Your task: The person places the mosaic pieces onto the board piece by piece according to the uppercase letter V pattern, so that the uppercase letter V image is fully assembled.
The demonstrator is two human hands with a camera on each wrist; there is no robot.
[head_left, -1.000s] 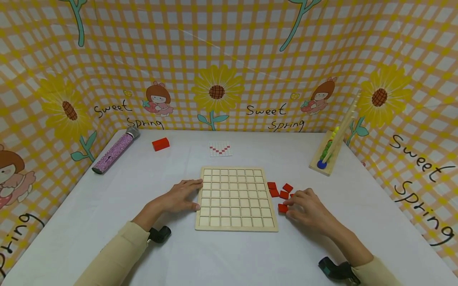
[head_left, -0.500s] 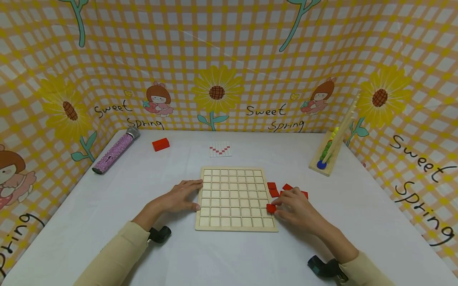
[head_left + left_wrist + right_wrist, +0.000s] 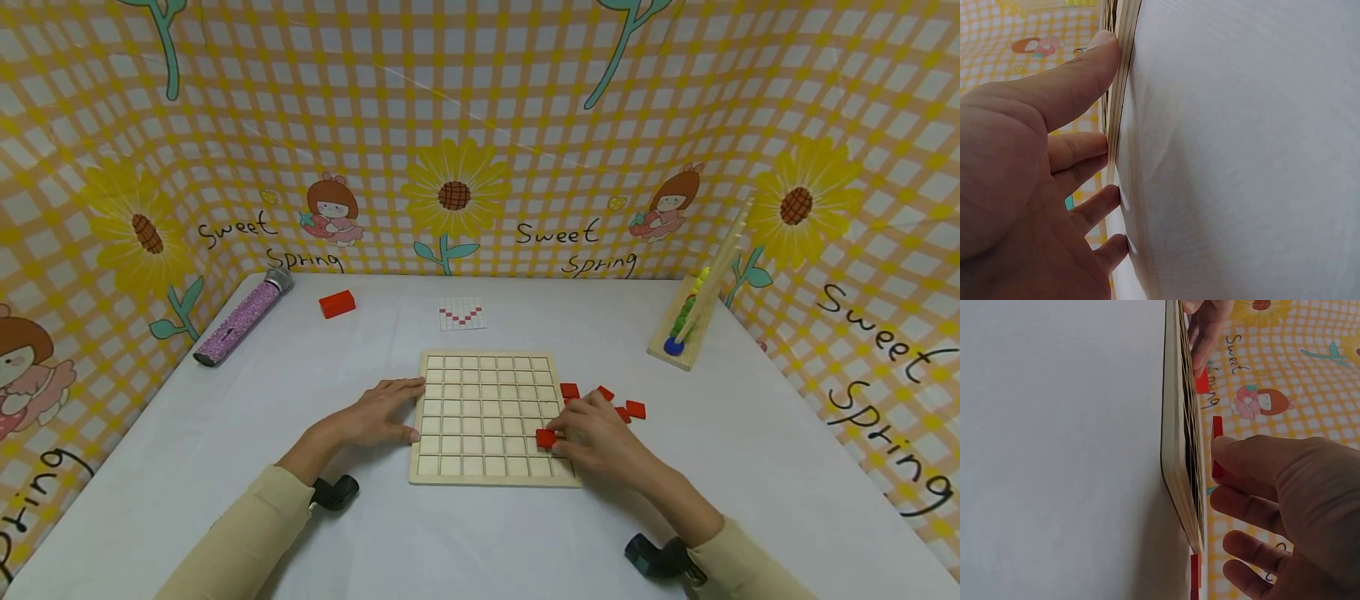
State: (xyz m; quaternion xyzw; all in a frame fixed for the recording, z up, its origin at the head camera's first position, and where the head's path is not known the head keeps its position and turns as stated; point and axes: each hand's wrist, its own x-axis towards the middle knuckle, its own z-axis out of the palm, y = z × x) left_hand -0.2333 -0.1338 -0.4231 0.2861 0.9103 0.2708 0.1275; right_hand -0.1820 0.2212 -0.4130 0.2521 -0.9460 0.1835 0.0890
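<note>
A square wooden grid board (image 3: 480,480) lies on the white table. My left hand (image 3: 372,412) rests along its left edge, thumb and fingertips touching the side; in the left wrist view the fingers (image 3: 1085,150) are nearly straight against the edge. Over the right part of the board, my right hand (image 3: 603,433) pinches a red square tile (image 3: 546,438) between thumb and fingers. The right wrist view has this red tile (image 3: 1217,447) held edge-on, apart from the board. Several more red tiles (image 3: 570,390) lie right of the board, partly hidden by my right hand.
A pattern card (image 3: 462,314) with a red V of squares lies behind the board. A red block (image 3: 337,304) and a glittery microphone (image 3: 243,318) are at the back left. A wooden bead stand (image 3: 682,325) is at the right. Printed cloth (image 3: 480,108) walls the table.
My right hand has carried the red tile leftward from the loose tiles to above the board's right columns. My left hand has stayed at the left edge.
</note>
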